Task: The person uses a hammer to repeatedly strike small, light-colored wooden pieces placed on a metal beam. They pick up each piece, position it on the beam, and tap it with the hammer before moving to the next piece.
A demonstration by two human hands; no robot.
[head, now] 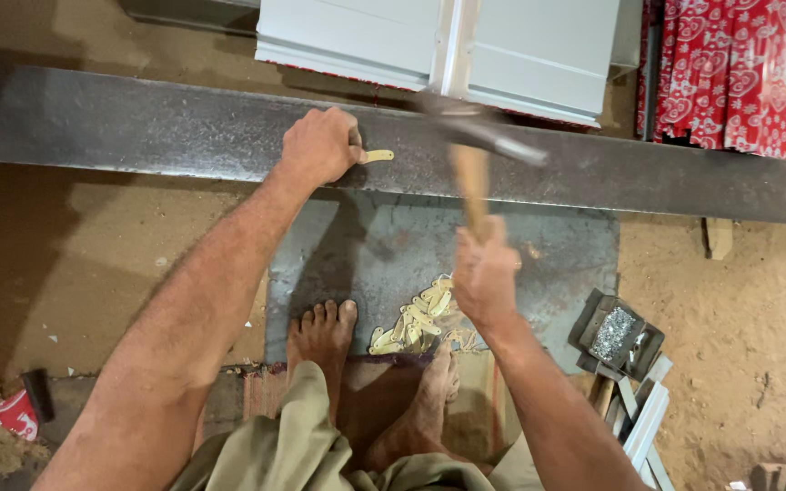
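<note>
The left hand [318, 145] rests on the long dark steel beam [138, 127] that lies across the floor, its grip pinched together on one end of a small brass plate [377, 156] lying flat on the beam's near edge. The right hand [484, 273] is clamped around the wooden handle of a hammer [472, 173], whose blurred head hangs above the beam just right of the plate. More brass plates [416, 320] lie heaped on the grey metal sheet [375, 245] by the person's bare feet [325, 332].

Steel bar [138, 127], brass plate [377, 155], dirt floor [65, 264]
</note>
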